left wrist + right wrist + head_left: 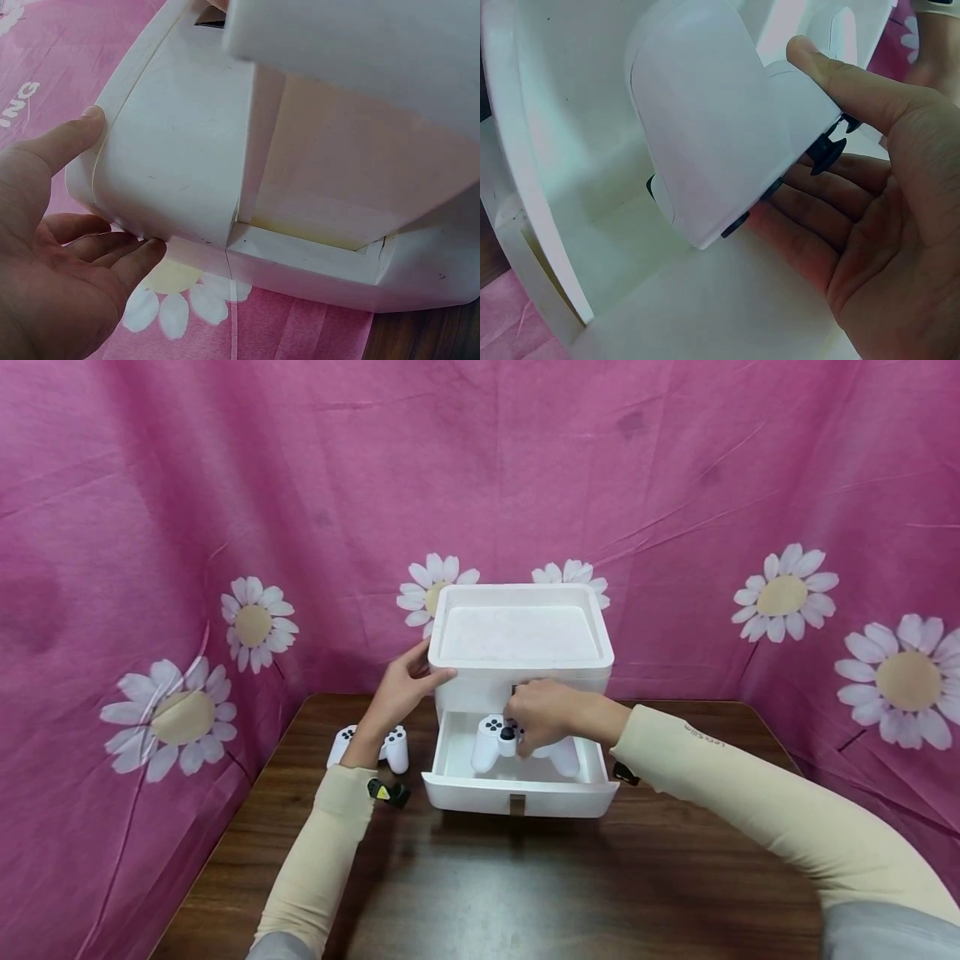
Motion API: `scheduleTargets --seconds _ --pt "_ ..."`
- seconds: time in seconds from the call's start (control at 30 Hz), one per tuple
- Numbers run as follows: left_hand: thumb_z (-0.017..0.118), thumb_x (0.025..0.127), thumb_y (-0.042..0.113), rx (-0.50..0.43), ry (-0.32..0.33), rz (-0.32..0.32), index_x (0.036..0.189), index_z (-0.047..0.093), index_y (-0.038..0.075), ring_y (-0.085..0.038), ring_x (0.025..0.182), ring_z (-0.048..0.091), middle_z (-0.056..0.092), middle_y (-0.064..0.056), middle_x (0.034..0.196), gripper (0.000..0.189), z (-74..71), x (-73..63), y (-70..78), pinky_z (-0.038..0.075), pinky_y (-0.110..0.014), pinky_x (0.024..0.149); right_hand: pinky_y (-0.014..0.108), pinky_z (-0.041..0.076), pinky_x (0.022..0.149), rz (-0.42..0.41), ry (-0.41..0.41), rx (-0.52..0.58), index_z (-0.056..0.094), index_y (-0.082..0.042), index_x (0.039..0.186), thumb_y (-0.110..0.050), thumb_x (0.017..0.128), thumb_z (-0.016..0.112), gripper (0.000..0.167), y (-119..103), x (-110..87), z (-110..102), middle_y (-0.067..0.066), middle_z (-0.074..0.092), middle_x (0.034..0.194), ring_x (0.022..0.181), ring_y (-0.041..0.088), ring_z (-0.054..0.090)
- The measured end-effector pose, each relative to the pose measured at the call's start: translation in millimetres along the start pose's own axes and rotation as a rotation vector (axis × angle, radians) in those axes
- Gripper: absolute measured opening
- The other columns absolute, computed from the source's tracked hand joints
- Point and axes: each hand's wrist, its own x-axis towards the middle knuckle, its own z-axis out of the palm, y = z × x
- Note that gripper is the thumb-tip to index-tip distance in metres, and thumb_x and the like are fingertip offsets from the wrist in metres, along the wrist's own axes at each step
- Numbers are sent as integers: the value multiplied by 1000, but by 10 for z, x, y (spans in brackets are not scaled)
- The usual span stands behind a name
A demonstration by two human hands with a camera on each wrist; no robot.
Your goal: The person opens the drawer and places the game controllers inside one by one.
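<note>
A white game controller [487, 748] with black buttons and sticks sits within the pulled-out lower drawer [517, 797] of a white storage box [525, 635]. My right hand [546, 712] grips it by its middle, thumb on one side and fingers on the other; in the right wrist view the controller [697, 120] is tilted. At the box's upper left corner, my left hand [401, 692] rests with its thumb on the front and its fingers against the side. The left wrist view shows that hand [67, 270] touching the box with lightly bent fingers.
A second white controller [395, 750] lies on the wooden table [517, 885], left of the box and partly behind my left wrist. The upper drawer is closed. A pink cloth [360, 468] with daisies hangs behind and at both sides.
</note>
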Motion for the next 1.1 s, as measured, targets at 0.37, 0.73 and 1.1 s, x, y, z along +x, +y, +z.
scheduleTargets --seconds 0.37,0.73,1.1 --pt "84 95 34 22 8 9 164 45 25 -29 145 56 52 -8 163 80 10 17 -27 57 -55 106 35 58 75 45 -57 28 82 -11 105 -39 78 95 42 -6 71 137 0 77 89 74 15 62" --pt "83 95 34 26 11 15 165 44 23 -32 145 56 52 -11 163 81 -1 4 -26 58 -58 103 35 60 75 86 -108 38 80 -11 110 -39 80 95 44 25 127 264 1 77 93 75 15 63" --pt "84 95 34 30 15 14 165 44 22 -32 145 55 52 -13 163 82 2 13 -21 60 -55 102 36 60 78 102 -117 40 79 -10 114 -35 82 95 44 12 132 258 4 79 97 77 15 64"
